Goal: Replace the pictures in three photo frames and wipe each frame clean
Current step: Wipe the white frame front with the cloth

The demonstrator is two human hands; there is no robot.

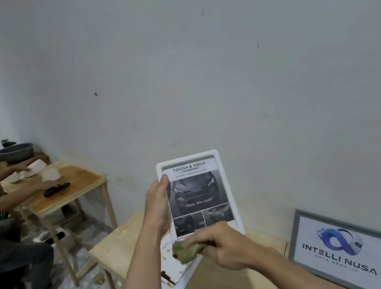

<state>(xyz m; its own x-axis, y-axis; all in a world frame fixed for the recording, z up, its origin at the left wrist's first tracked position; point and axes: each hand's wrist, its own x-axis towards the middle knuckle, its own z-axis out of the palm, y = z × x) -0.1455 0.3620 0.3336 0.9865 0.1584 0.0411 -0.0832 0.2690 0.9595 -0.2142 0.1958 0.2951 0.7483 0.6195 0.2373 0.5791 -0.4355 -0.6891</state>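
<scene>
I see the left hand [157,202] holding a white plastic photo frame [199,193] by its left edge, upright above the pale wooden table [126,247], thumb on the front. The frame shows a dark car picture (the top reads "TOUGH & AGILE"). The right hand [223,245] grips a crumpled green cloth [186,249] at the frame's bottom edge. A grey frame [347,247] with a blue logo leans on the wall, well apart to the right.

From my feed I'm seeing two bare forearms coming up from the bottom edge — no sleeves, no cuffs anywhere in shot. The left hand [159,202] and right hand [224,246] are both ungloved, with no watch, strap or ring that I can make out — fingernails cut short on the left.
</scene>
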